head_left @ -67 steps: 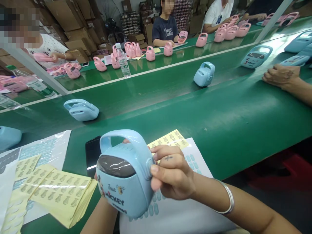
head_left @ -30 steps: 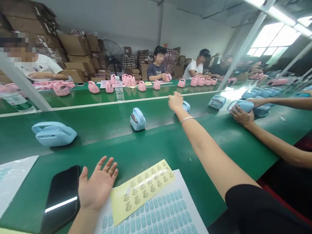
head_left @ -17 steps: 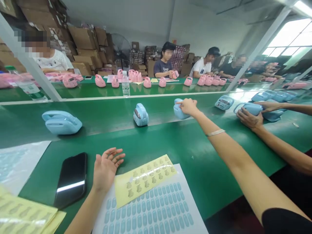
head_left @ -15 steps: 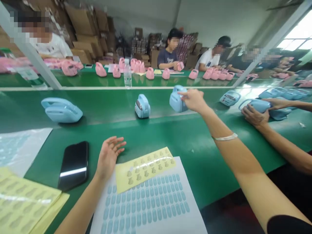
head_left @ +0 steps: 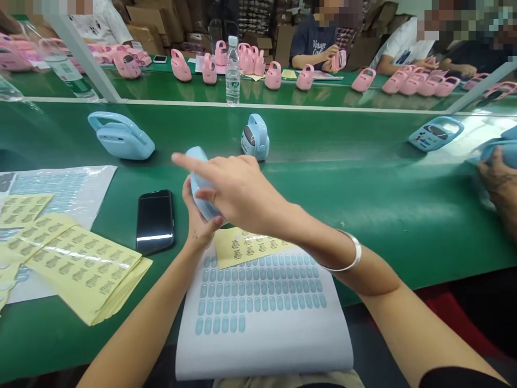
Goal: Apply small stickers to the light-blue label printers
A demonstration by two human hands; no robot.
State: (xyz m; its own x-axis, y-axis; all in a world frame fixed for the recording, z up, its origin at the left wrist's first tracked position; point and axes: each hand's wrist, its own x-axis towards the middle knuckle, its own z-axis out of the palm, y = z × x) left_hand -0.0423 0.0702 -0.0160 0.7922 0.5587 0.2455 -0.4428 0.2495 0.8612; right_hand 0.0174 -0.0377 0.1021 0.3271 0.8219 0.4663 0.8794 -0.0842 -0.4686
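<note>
A light-blue plastic device (head_left: 197, 180), partly covered by my hands, is held above the table. It resembles the other handled devices standing around. My left hand (head_left: 198, 223) grips it from below and the left, its thumb along the lower end. Across it reaches my right hand (head_left: 242, 188), index finger stretched past the top and thumb against the side; the other fingers are largely hidden. Beneath both hands lies a yellow sticker sheet (head_left: 228, 256) with small dark prints. Under that sheet is a white sheet (head_left: 278, 339) bearing rows of pale-blue oval stickers.
A black phone (head_left: 155, 221) lies left of my hands, beside stacked yellow sticker sheets (head_left: 84, 264). More blue devices stand ahead: one left (head_left: 123, 137), one centre (head_left: 256, 139), one right (head_left: 436, 133). Past a white rail stand a water bottle (head_left: 232, 73), pink devices and co-workers.
My right hand has brought the blue device from the far side of the table to my left hand, which has closed on it. The view has tilted downward.
</note>
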